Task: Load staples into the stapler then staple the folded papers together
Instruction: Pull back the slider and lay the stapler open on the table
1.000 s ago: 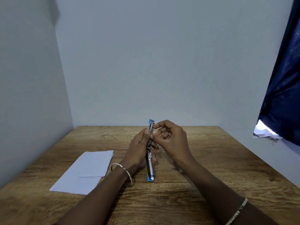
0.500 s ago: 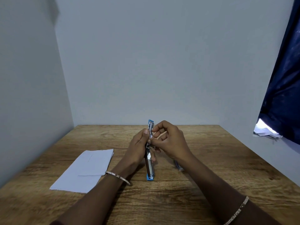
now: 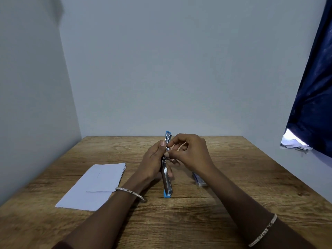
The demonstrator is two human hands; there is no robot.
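One stapler (image 3: 166,184) — left hand (image 3: 152,159) grips its middle, right hand (image 3: 193,152) pinches its upper rail

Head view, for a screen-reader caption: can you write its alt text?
A person's left hand holds an unfolded blue-and-metal stapler at a wooden table while the right hand pinches at its middle. Folded white papers lie to the left; a small box lies to the right.

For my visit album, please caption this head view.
Left hand holds an open blue and silver metal stapler while right hand pinches its middle; folded white papers lie alongside.
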